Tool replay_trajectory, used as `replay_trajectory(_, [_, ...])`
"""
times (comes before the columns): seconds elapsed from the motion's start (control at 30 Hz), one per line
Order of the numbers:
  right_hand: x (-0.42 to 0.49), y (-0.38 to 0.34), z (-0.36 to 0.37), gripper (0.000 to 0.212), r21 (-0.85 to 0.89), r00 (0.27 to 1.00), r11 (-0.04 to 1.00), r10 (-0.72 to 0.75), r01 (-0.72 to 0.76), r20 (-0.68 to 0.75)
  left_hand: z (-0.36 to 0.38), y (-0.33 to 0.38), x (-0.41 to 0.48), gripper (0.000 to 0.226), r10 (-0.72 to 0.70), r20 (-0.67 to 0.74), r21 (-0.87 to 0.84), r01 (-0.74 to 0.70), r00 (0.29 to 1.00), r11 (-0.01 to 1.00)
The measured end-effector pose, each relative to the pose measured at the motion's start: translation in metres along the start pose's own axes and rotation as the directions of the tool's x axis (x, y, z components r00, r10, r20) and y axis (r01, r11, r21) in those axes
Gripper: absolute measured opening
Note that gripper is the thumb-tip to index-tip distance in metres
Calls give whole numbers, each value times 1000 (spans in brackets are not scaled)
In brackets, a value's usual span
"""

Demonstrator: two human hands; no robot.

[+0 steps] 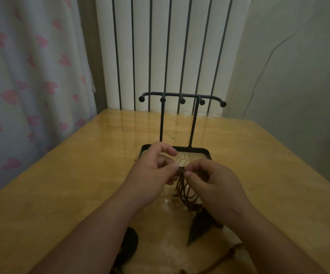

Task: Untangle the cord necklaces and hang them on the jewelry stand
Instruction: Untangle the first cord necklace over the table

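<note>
On the wooden worktop (pixel 61 194), just in front of the jewelry stand (pixel 182 99), left hand (pixel 152 173) and right hand (pixel 215 186) both pinch the tangled cord necklaces (pixel 184 188).

- The left hand (pixel 154 171) is just in front of the jewelry stand (pixel 182 101). Its thumb and fingertips pinch the cords (pixel 182 186).
- The right hand (pixel 215 184) is close beside it and pinches the cords too.
- The left arm (pixel 100 224) and right arm (pixel 269 234) are bare and reach toward the stand.

I am watching through one head-worn camera, looking forward and down, close above the left hand (pixel 152 172) and right hand (pixel 217 186), jewelry stand (pixel 182 95) just beyond.
</note>
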State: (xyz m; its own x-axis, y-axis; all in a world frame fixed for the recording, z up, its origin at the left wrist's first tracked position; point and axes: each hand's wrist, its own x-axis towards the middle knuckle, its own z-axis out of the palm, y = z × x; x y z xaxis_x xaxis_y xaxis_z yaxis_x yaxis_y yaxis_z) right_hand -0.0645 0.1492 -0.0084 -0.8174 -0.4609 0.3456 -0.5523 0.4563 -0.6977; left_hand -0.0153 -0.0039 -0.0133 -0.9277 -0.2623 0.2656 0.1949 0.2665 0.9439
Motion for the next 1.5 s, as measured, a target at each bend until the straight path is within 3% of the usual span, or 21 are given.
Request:
replay_trajectory(0.13, [1, -1, -2, 11, 111, 998, 992, 56, -57, 19, -3, 1, -2, 19, 28, 17, 40, -29, 999, 999])
replay_trajectory(0.27, [0, -4, -4, 13, 192, 996, 978, 82, -85, 27, -2, 1, -4, 34, 28, 79, 153, -40, 997, 987])
replay_trajectory(0.37, [-1, -7, -6, 15, 234, 993, 965, 108, -116, 44, 1, 1, -3, 24, 65, 36, 211, -71, 997, 975])
replay_trajectory(0.73, [0, -10, -10, 14, 450, 954, 841, 272, -300, 128, 1, 3, -2, 11, 33, -7, 123, -32, 999, 992])
replay_trajectory(1.0, [0, -11, -8, 12, 386, 956, 875, 283, -292, 82, -5, 7, -1, 22, -50, 8, -47, 50, 999, 998])
replay_trajectory(1.2, [-1, -10, -9, 13, 400, 957, 869, 267, -291, 115, -4, 8, -3, 14, -53, 19, -55, 54, 998, 997])
replay_trajectory(1.5, [-1, -11, -7, 6, 301, 971, 923, 225, -240, 84, -6, 8, -2, 22, -76, -9, -50, 76, 997, 996])
